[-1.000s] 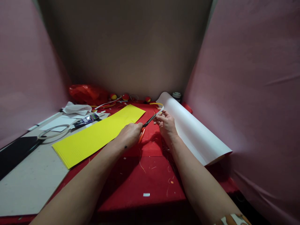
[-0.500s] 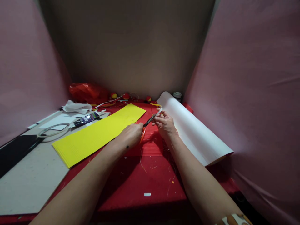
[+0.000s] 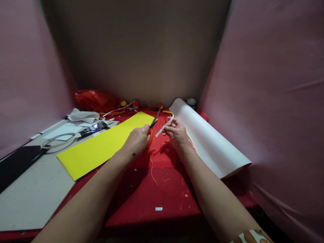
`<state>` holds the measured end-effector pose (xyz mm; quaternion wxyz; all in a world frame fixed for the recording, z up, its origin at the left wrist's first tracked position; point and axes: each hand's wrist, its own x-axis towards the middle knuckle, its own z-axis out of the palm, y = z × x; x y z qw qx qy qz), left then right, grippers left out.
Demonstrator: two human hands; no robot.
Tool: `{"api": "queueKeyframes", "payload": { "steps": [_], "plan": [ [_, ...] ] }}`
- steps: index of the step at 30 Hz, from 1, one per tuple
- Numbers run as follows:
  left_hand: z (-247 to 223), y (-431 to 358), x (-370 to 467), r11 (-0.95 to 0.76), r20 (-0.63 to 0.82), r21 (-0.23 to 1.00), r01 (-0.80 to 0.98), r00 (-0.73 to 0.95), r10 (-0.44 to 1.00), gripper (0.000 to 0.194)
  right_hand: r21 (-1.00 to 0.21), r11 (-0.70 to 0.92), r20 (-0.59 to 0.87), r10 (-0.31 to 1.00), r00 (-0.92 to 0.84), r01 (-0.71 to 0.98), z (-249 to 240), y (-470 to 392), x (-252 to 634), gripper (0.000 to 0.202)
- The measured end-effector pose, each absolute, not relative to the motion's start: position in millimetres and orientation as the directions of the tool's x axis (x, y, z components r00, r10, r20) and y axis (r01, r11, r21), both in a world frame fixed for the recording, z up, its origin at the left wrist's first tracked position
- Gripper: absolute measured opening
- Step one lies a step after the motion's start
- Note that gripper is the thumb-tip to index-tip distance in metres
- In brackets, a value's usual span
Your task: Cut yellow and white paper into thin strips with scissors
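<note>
My left hand (image 3: 138,140) is closed round the orange handles of a pair of scissors (image 3: 150,136). Their dark blades point up and away, over the near-right end of a yellow corrugated sheet (image 3: 108,145). In a pinch, my right hand (image 3: 176,133) holds a narrow white strip (image 3: 164,127). One end of the strip hangs free toward the scissors, while the rest curves up behind my fingers. The strip and the blades are apart. Beneath both hands lies a red corrugated sheet (image 3: 163,158).
A white roll of sheet (image 3: 205,145) lies at the right. On a grey board (image 3: 37,199) at the left are a dark printed packet (image 3: 93,128) and white paper (image 3: 83,116). Behind sits a red plastic bag (image 3: 96,100). Thread scraps dot the red cloth (image 3: 144,206).
The scissors have drawn back left from the white strip, and their blades now point more upward. The strip's free end has come into view beside my right fingers.
</note>
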<state>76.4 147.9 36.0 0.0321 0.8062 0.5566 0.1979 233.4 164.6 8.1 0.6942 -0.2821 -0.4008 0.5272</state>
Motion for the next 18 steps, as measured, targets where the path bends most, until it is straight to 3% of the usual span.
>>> {"api": "queueKeyframes", "payload": {
  "steps": [3,5,7,10,18],
  "plan": [
    [38,152,75,-0.37,0.364,0.533,0.761,0.188,0.912,0.03,-0.814,0.27,0.254,0.962,0.103,-0.514,10,161,230,0.043],
    [39,153,77,-0.391,0.335,0.754,0.527,0.203,0.92,0.035,-0.811,0.269,0.265,0.96,0.084,-0.52,10,158,227,0.044],
    [39,153,81,-0.333,0.274,0.899,0.285,0.228,0.934,0.041,-0.81,0.267,0.277,0.959,0.062,-0.522,10,156,223,0.043],
    [39,151,86,-0.236,0.202,0.963,0.133,0.225,0.953,0.042,-0.82,0.247,0.269,0.963,0.034,-0.516,8,155,218,0.043],
    [42,151,83,-0.165,0.115,0.969,0.185,0.255,0.96,0.044,-0.807,0.277,0.265,0.959,0.099,-0.522,12,157,225,0.039]
  ]
}}
